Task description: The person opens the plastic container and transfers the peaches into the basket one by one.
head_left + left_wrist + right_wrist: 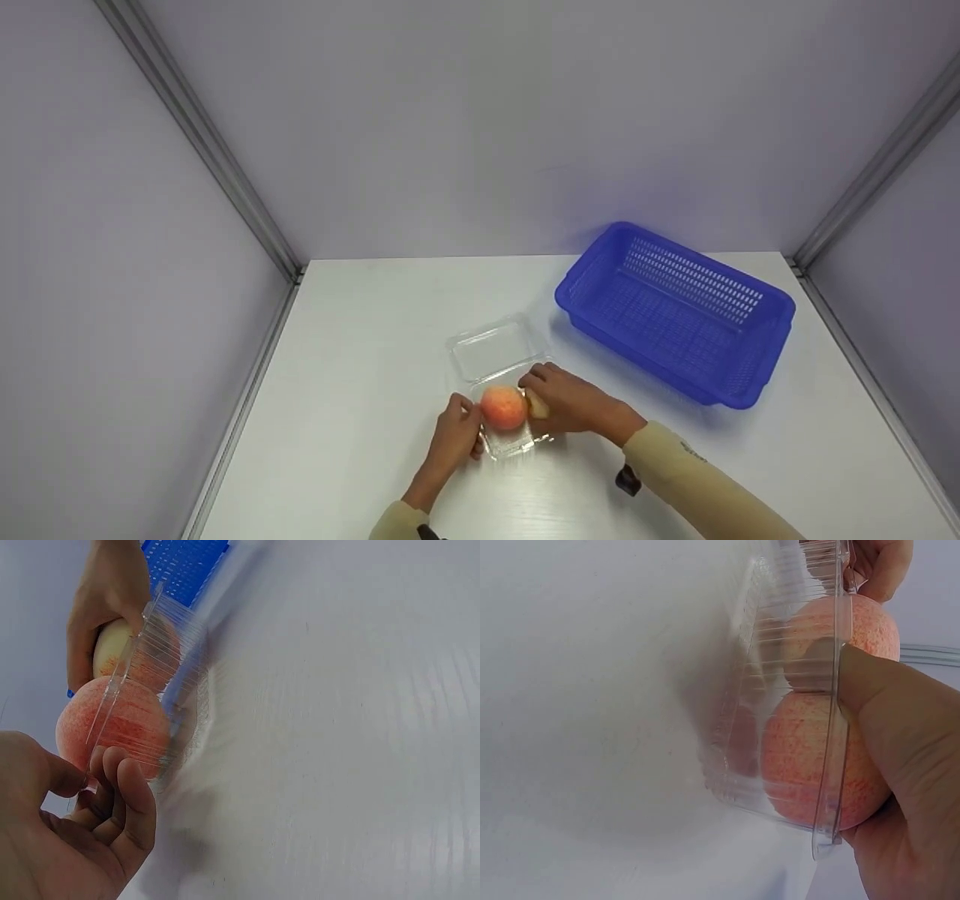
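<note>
A clear plastic clamshell box (512, 452) stands on the table with its lid (491, 351) folded back behind it. In its left half sits a pink-red peach (503, 408). My left hand (455, 435) pinches the box's left rim between thumb and fingers, close to that peach. On the other side my right hand (574, 401) grips a yellow-and-red peach (795, 757) inside the right half, its thumb reaching down between the two fruits. In the left wrist view both peaches show through the ribbed wall, side by side; the right fingers partly cover the yellower one.
A blue slotted plastic basket (637, 356) stands at the back right of the white table (360, 360), a short way beyond my right hand. Pale panels (450, 135) with metal corner posts (217, 157) close off the back and sides.
</note>
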`<state>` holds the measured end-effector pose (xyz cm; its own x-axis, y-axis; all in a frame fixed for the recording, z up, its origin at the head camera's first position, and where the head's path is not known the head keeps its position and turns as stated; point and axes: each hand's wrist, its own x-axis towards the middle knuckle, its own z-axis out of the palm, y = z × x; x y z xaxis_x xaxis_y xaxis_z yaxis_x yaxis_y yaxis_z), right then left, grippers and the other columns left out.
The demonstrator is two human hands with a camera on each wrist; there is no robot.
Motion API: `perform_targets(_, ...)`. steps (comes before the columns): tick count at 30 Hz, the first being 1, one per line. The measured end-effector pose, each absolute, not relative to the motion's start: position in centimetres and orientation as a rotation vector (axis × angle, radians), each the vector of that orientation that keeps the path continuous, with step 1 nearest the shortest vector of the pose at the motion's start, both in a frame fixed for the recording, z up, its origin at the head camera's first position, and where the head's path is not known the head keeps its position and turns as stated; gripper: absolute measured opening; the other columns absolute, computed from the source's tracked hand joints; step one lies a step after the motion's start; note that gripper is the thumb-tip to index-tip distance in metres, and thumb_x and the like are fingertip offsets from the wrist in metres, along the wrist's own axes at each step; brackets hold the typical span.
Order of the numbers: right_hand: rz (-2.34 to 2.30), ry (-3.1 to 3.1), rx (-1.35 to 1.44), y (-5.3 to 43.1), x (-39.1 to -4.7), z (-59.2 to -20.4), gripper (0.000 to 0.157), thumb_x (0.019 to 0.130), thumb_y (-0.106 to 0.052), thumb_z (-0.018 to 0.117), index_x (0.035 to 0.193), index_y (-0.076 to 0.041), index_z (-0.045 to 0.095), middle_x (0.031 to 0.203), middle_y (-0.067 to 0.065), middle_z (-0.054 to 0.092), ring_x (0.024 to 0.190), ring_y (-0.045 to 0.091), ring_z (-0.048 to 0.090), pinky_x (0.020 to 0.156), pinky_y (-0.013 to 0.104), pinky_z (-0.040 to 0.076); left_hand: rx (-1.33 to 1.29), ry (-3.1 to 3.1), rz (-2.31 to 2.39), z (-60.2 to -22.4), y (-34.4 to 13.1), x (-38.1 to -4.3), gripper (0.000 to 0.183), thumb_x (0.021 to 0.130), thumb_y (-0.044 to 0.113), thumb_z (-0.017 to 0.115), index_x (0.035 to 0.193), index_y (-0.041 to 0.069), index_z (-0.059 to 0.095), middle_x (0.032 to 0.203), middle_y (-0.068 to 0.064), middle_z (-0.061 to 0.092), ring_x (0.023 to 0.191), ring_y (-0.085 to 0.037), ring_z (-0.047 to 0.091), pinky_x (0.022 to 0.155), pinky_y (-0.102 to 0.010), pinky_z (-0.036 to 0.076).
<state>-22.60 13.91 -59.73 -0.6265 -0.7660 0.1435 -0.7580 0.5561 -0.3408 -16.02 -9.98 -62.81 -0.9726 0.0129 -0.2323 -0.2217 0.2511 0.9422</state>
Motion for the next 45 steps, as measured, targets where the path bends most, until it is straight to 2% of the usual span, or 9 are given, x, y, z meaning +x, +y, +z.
perform_targets(8,-0.721,2.695,-1.223,14.2,-22.9,-59.5,0.051,0.083,-0.025,0.087,0.127,-0.009,0.067,0.121,0.008,0.065,0.112,0.023,0.062,0.094,0.04,0.057,-0.193,2.337,1.808,-62.9,-10.0,-16.0,0.014,0.108,0.019,0.049,0.099,0.008,0.047,0.062,0.001,0.057,0.047,-0.009,0.053,0.043,-0.022,0.049)
perform_targets(15,-0.788,2.72,-1.265,14.3,-22.9,-59.1,0.049,0.082,-0.024,0.086,0.124,-0.006,0.067,0.118,0.009,0.065,0.109,0.025,0.063,0.092,0.041,0.057,-0.195,2.324,1.801,-62.8,-10.1,-16.1,0.014,0.108,0.019,0.049,0.1,0.008,0.047,0.065,0.0,0.058,0.049,-0.011,0.054,0.044,-0.023,0.05)
perform_targets(22,-0.818,2.725,-1.235,14.2,-22.9,-58.5,0.056,0.079,-0.027,0.089,0.125,-0.004,0.067,0.12,0.009,0.064,0.111,0.025,0.061,0.093,0.041,0.057,-0.211,2.327,1.79,-62.7,-10.1,-16.1,0.013,0.11,0.017,0.047,0.101,0.008,0.046,0.067,0.0,0.057,0.05,-0.01,0.053,0.044,-0.022,0.048)
perform_targets(31,-0.779,2.72,-1.23,14.0,-23.2,-57.7,0.059,0.08,-0.039,0.091,0.126,-0.01,0.066,0.119,0.006,0.064,0.11,0.021,0.061,0.092,0.038,0.057,-0.215,2.328,1.775,-62.6,-10.1,-16.2,0.014,0.11,0.019,0.047,0.102,0.008,0.046,0.064,0.001,0.055,0.049,-0.01,0.053,0.044,-0.022,0.048)
perform_targets(39,-0.763,2.718,-1.269,13.7,-23.4,-56.8,0.054,0.078,-0.031,0.089,0.123,-0.012,0.065,0.115,0.003,0.062,0.095,0.013,0.06,0.081,0.028,0.056,-0.226,2.35,1.771,-62.6,-10.0,-16.1,0.014,0.11,0.018,0.048,0.1,0.009,0.046,0.063,0.001,0.055,0.048,-0.009,0.053,0.044,-0.023,0.049)
perform_targets(45,-0.772,2.711,-1.281,13.4,-23.5,-56.1,0.051,0.078,-0.023,0.088,0.122,-0.011,0.065,0.114,0.003,0.062,0.095,0.014,0.061,0.081,0.028,0.056,-0.221,2.354,1.77,-62.5,-10.0,-16.1,0.014,0.11,0.017,0.048,0.099,0.009,0.045,0.061,0.001,0.055,0.046,-0.009,0.052,0.043,-0.023,0.047)
